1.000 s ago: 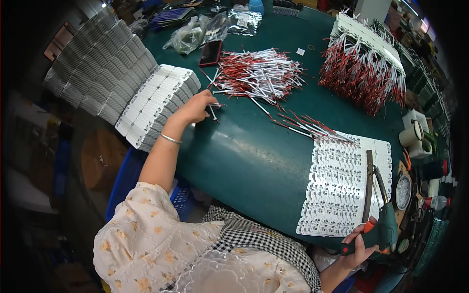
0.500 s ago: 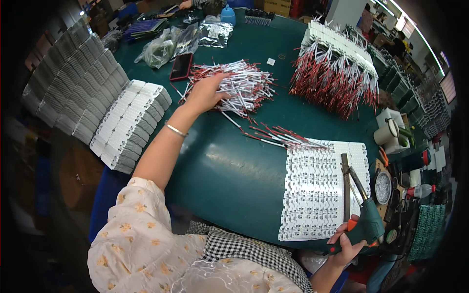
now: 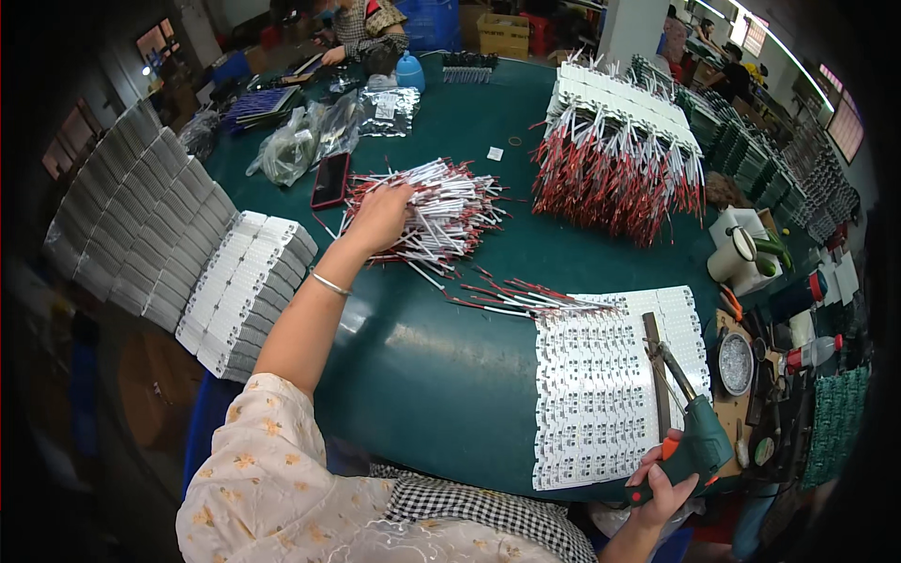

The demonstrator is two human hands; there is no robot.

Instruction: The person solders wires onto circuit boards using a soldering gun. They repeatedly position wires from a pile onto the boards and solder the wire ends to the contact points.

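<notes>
My left hand [image 3: 380, 218] reaches into a loose pile of short red and white wires [image 3: 449, 202] in the middle of the table. Its fingers curl in among the wires, and the fingertips are partly hidden. At the lower right my right hand [image 3: 664, 488] is wrapped round the handle of a green soldering gun [image 3: 699, 441]. The gun's long metal tip points up and away, over a dark flat bar [image 3: 654, 361]. That bar lies across a sheet of white circuit-board strips [image 3: 596, 403]. Several red and white wires [image 3: 530, 298] lie along the sheet's far edge.
Stacked white boards [image 3: 246, 281] stand at the left. A block of boards with hanging wires [image 3: 619, 159] sits at the far right. A phone [image 3: 330, 180] and plastic bags [image 3: 298, 145] lie beyond the pile. Right of the sheet are a round dish [image 3: 736, 364] and a white mug [image 3: 732, 253]. Another person [image 3: 371, 33] sits opposite.
My left hand has sunk deeper into the wire pile and its fingers have drawn closer together. My right hand still holds the soldering gun over the sheet. The whole view has shifted slightly.
</notes>
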